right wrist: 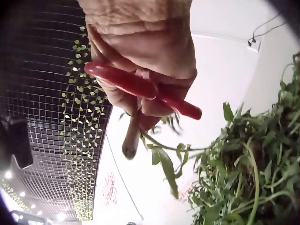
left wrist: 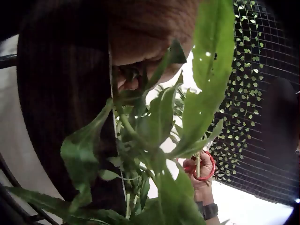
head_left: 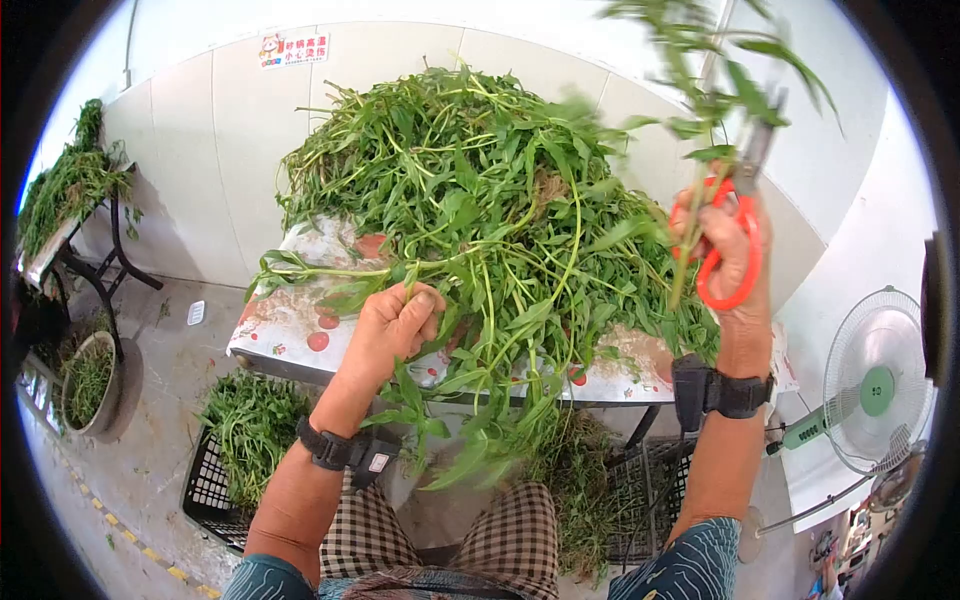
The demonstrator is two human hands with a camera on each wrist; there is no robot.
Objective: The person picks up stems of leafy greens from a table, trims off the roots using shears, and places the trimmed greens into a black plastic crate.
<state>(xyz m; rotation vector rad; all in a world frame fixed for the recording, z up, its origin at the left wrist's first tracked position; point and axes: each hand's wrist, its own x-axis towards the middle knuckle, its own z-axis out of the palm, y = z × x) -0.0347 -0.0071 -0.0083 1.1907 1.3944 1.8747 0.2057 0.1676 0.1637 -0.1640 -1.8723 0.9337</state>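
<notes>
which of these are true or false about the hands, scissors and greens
1. The right hand holds red-handled scissors. True.
2. The left hand is empty. False: it grips stems from the pile of greens.
3. The right hand also holds a stem. True.
4. The greens lie in a sink. False: they are heaped on a table.
5. A fan stands at the right. True.

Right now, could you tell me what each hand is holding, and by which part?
Right hand: red-handled scissors by the loops, plus a stalk. Left hand: bunch of greens by the stems.
</notes>
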